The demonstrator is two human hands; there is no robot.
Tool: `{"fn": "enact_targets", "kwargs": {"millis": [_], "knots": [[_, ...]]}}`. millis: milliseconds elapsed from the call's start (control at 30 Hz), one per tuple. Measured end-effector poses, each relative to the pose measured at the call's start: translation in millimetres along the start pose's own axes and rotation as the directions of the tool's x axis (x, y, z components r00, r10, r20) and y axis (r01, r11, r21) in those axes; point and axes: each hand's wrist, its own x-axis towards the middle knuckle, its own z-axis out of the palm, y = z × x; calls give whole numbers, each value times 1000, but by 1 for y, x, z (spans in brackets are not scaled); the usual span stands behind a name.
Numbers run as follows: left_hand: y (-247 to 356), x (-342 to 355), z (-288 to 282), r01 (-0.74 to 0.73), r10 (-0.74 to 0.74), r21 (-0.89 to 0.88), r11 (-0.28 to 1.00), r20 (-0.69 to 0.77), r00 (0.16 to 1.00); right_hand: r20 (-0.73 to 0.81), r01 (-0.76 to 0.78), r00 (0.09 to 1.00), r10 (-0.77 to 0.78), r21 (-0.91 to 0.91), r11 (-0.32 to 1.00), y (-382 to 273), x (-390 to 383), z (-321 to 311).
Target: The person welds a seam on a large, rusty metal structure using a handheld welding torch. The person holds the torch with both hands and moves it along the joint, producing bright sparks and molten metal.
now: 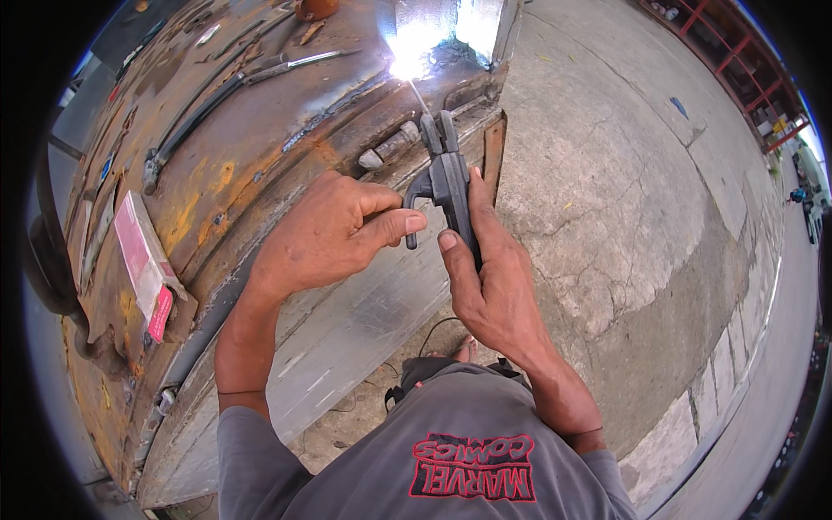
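Observation:
My right hand (498, 290) is wrapped round the black handle of a welding electrode holder (450, 178). With thumb and forefinger, my left hand (325, 230) pinches the bent lever (411, 208) on the holder's left side. A thin welding rod (420, 97) sticks out of the jaws toward a glaring white arc (411, 68). The arc burns at the foot of an upright metal piece (491, 35), partly washed out by the light. That piece stands on the corner of a rusty metal table (230, 186). Beside the jaws lies a short, worn metal cylinder (389, 146).
A pink and white box (143, 247) lies at the table's left. Farther back are a long dark-handled tool (198, 113), a pointed metal tool (299, 63) and a rusty orange object (316, 9). Cracked concrete floor (607, 173) extends right, toward a red-framed rack (737, 61).

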Motion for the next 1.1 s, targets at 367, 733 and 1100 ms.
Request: {"fn": "enact_targets", "kwargs": {"millis": [367, 733, 1100], "knots": [[2, 0, -1, 37, -37, 8, 999, 14, 999, -1, 7, 1000, -7, -13, 1000, 2, 2, 0], [4, -1, -1, 19, -19, -9, 1000, 0, 1000, -36, 46, 998, -48, -35, 998, 3, -1, 1], [2, 0, 0, 31, -31, 1, 1000, -9, 999, -77, 51, 995, -56, -66, 997, 8, 1, 7]]}}
